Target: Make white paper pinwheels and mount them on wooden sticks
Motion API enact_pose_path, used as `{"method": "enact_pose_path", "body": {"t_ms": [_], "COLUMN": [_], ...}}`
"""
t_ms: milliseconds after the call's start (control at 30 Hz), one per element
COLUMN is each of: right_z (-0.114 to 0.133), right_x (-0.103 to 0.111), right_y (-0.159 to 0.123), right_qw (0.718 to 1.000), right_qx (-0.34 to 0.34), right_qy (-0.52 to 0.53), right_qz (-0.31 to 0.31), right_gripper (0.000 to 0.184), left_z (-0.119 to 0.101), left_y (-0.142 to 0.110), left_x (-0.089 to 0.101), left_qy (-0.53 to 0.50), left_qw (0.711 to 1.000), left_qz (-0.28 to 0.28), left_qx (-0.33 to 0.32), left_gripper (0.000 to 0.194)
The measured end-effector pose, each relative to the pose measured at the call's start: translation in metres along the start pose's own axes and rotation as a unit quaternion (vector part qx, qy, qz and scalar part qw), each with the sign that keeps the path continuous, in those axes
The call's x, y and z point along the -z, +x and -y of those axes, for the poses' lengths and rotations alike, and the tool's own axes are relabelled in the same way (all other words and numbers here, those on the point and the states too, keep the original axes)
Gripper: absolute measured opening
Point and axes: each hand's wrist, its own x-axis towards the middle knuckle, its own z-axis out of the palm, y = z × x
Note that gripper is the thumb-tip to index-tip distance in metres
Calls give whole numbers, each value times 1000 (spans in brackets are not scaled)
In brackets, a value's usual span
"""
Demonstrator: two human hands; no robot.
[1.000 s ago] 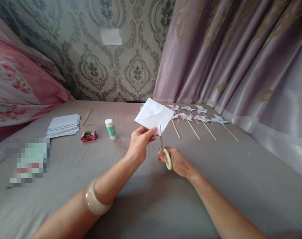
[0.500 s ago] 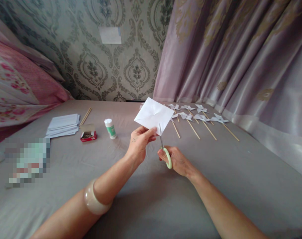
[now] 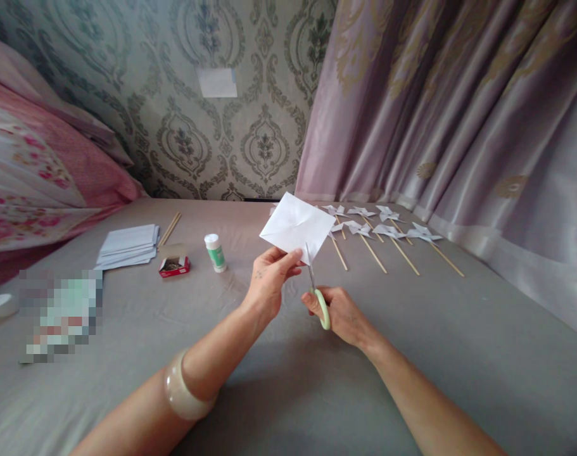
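A hand could pass over the cloth (image 3: 488, 361) right of the right hand (image 3: 340, 315); pinwheels (image 3: 391, 233) obstruct the far right, glue (image 3: 216, 256) and box (image 3: 175, 266) the left.

Ahead I have grey patterned wallpaper (image 3: 178, 145), a pale rectangular sheet (image 3: 218, 83) up on it; to my right, mauve curtain (image 3: 378, 114) with gold motifs, hanging in folds; to my left, pink floral fabric (image 3: 26, 152); nearer me on grey cloth (image 3: 497, 361), pixelated item (image 3: 68, 310), can't tell what, white round object (image 3: 1, 305) just beside it
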Motion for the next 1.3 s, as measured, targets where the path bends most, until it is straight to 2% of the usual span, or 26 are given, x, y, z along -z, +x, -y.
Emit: {"method": "enact_pose_path", "body": {"t_ms": [267,967,1300], "right_z": [3,-2,5], "right_x": [-2,-5,4], "right_y": [0,2,1], "right_qw": [1000,999,999], "right_qx": [-18,-13,-10], "right_qy": [12,3,10], "right_qz": [-12,-31,-33], "right_gripper": [54,51,51], "left_z": [-1,-2,4], "left_y": [0,1,-8], "left_x": [0,0,-5], "left_qy": [-1,6,23], "left_qw": [1000,1000,999], "left_qz": [1,0,33], "left_qx": [-2,-4,8], "left_gripper": [21,21,18]}}
